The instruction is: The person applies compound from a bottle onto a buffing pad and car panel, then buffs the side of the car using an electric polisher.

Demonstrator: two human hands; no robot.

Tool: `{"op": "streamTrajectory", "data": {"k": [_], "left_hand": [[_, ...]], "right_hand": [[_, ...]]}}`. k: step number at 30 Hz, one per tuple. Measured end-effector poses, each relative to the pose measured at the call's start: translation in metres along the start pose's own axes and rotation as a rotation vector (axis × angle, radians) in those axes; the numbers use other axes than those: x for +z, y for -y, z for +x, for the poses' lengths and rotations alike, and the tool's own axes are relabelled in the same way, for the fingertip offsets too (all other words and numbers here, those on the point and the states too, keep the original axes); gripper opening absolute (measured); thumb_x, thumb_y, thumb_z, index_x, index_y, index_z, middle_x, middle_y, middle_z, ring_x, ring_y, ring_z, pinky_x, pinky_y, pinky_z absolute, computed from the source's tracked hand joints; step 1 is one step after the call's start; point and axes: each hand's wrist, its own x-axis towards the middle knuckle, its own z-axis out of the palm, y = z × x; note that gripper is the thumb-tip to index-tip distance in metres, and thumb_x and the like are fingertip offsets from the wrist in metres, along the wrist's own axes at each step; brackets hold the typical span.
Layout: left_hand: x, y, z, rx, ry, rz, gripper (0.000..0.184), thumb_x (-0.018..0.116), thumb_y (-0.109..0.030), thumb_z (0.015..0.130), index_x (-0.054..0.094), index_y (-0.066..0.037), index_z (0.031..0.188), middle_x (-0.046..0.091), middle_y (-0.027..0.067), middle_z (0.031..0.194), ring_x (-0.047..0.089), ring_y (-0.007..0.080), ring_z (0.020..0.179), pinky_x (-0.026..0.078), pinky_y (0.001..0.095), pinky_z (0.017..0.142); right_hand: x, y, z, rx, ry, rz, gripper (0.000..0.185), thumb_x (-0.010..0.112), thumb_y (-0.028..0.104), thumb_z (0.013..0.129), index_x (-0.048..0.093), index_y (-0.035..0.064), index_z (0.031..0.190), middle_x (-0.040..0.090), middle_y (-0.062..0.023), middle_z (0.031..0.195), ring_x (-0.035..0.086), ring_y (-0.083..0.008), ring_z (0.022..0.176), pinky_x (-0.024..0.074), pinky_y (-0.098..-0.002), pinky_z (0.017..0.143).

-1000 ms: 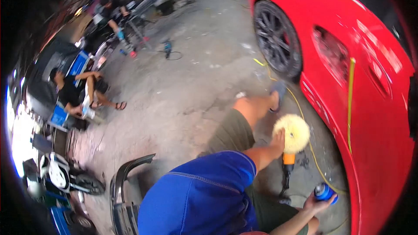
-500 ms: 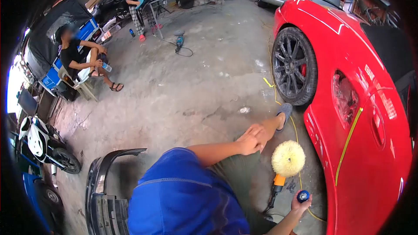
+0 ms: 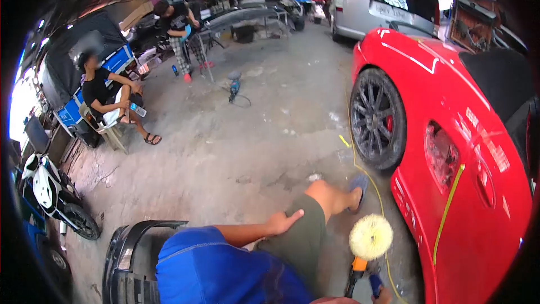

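My left hand [image 3: 284, 223] lies on my thigh, over the dark green shorts [image 3: 301, 242], with its thumb stretched out and nothing in it. At the bottom edge, my right hand [image 3: 385, 296], partly cut off, is closed around a dark blue cylindrical thing [image 3: 375, 285] whose kind I cannot make out. Close beside that hand is a polisher [image 3: 358, 266] with an orange and black body. Its round, cream-coloured wool pad [image 3: 371, 237] faces up. The red car [image 3: 478, 236] stands to the right, with a yellow-green tape strip [image 3: 449, 214] down its side.
A yellow cord [image 3: 378, 183] runs along the floor past the front wheel [image 3: 378, 118]. A black bumper [image 3: 115, 264] lies at my left. Further off are a seated person [image 3: 107, 93], a standing person [image 3: 179, 28], a blue power tool [image 3: 234, 87], a motorbike [image 3: 50, 191] and a silver van [image 3: 382, 14].
My left hand has slid back from my knee to my thigh. My right hand has gone lower with the blue thing, which now shows its side. The view has tilted up.
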Motion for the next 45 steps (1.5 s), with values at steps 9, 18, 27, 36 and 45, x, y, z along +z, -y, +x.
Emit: {"op": "streamTrajectory", "data": {"k": [9, 18, 27, 36, 45], "left_hand": [[0.042, -0.059, -0.003, 0.459, -0.096, 0.179, 0.12, 0.068, -0.079, 0.076, 0.039, 0.019, 0.138, 0.052, 0.0398, 0.134, 0.052, 0.0475, 0.13, 0.042, 0.0475, 0.108], [0.052, -0.114, 0.006, 0.531, 0.069, 0.012, 0.067, 0.079, -0.025, 0.087, 0.049, 0.01, 0.135, 0.061, 0.0229, 0.129, 0.06, 0.0314, 0.117, 0.045, 0.0402, 0.105], [0.061, -0.114, 0.004, 0.41, 0.083, -0.087, 0.073, 0.075, -0.032, 0.092, 0.041, 0.009, 0.142, 0.054, 0.0231, 0.137, 0.055, 0.032, 0.122, 0.041, 0.0415, 0.108], [0.068, -0.124, -0.003, 0.386, 0.075, -0.101, 0.069, 0.073, -0.03, 0.093, 0.042, 0.011, 0.139, 0.056, 0.0233, 0.132, 0.059, 0.0307, 0.115, 0.046, 0.041, 0.102], [0.063, -0.126, 0.0, 0.436, 0.018, 0.001, 0.069, 0.075, -0.032, 0.091, 0.047, 0.012, 0.135, 0.061, 0.0238, 0.126, 0.06, 0.0314, 0.115, 0.045, 0.0403, 0.102]], "right_hand": [[-0.03, -0.013, -0.048, -0.65, -0.434, -0.466, 0.063, 0.078, 0.032, 0.075, 0.062, -0.0015, 0.127, 0.066, -0.0243, 0.128, 0.062, -0.0402, 0.121, 0.0506, -0.047, 0.1], [-0.149, 0.025, -0.067, -0.135, -0.607, -0.498, 0.056, 0.082, 0.034, 0.071, 0.065, 0.0052, 0.115, 0.07, -0.021, 0.118, 0.067, -0.0387, 0.112, 0.055, -0.0459, 0.095], [-0.262, -0.069, -0.037, -0.088, -0.931, -0.365, 0.064, 0.086, 0.035, 0.067, 0.062, 0.0049, 0.118, 0.071, -0.0213, 0.114, 0.069, -0.0378, 0.109, 0.0551, -0.0473, 0.093], [-0.373, -0.136, -0.041, -0.099, -0.774, -0.52, 0.065, 0.087, 0.036, 0.064, 0.063, 0.0023, 0.115, 0.072, -0.0228, 0.11, 0.069, -0.0392, 0.105, 0.056, -0.0459, 0.089], [-0.349, -0.241, -0.014, -0.034, -0.822, -0.357, 0.075, 0.087, 0.027, 0.069, 0.058, 0.0026, 0.134, 0.071, -0.0231, 0.116, 0.069, -0.0375, 0.11, 0.0547, -0.0431, 0.094]]}}
